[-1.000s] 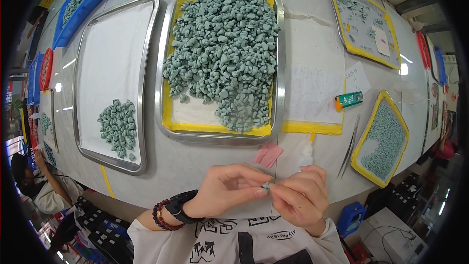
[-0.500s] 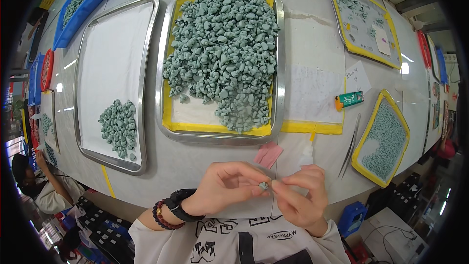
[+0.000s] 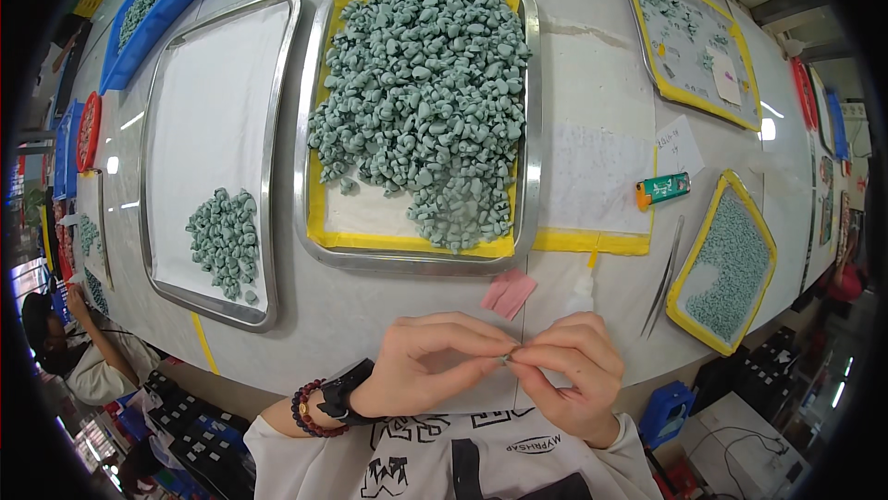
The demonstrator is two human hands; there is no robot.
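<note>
Both hands meet close to my body, in front of the large tray. A small grey-green stone-like piece (image 3: 504, 360) is mostly covered by fingertips. My left hand (image 3: 421, 361) is closed in a pinch of thumb and forefinger on it. From the other side, my right hand (image 3: 573, 370) pinches at the same piece, its thumb and forefinger closed; any finer item between them is too small to make out. Beyond the hands, a heap of similar grey-green pieces (image 3: 421, 111) fills most of a yellow-edged metal tray (image 3: 416, 262).
To the left, a white-lined metal tray (image 3: 213, 111) bears a smaller heap (image 3: 224, 241). A pink cloth scrap (image 3: 509, 294), white bottle (image 3: 582, 295), tweezers (image 3: 664, 273) and green lighter (image 3: 668, 188) lie nearby. Yellow-edged trays (image 3: 680, 308) stand right. Another person (image 3: 102, 361) works far left.
My right hand has closed in on the left, and their fingertips now meet over the piece, which shows less than before. The trays and heaps are unchanged.
</note>
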